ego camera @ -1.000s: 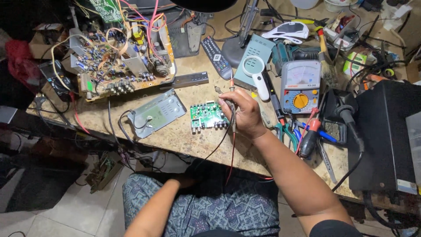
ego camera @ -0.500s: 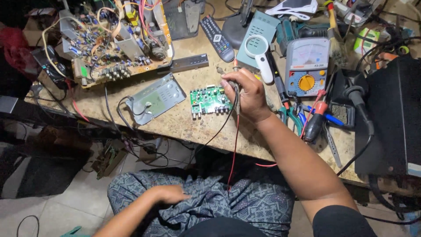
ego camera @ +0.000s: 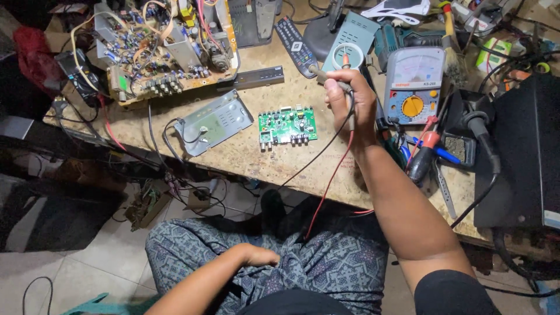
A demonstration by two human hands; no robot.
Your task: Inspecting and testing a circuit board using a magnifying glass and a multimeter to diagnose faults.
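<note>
Right hand (ego camera: 349, 100) was closed around the red and black test probes (ego camera: 341, 81), raised just right of the small green rectangular circuit board (ego camera: 288, 126). Board lay flat, bare bench between it and the front edge. Left hand (ego camera: 256, 255) rested loosely curled on lap.

This is an electronics repair workshop, cramped and well used. A scuffed, stained table (ego camera: 256, 157) carries the signs of the trade: at eleven o'clock a large bare chassis board (ego camera: 169, 49) thick with components and loose wires, near the middle a small green circuit board (ego camera: 288, 126), and beside it a grey metal cover plate (ego camera: 213, 122). At one o'clock stands an analogue multimeter (ego camera: 413, 84) with red and black test leads (ego camera: 326, 169) trailing off the table edge. A remote control (ego camera: 296, 39), screwdrivers (ego camera: 423, 157) and a black equipment case (ego camera: 525, 151) crowd the three o'clock side, while cables tangle over the tiled floor (ego camera: 87, 262) below.
</note>
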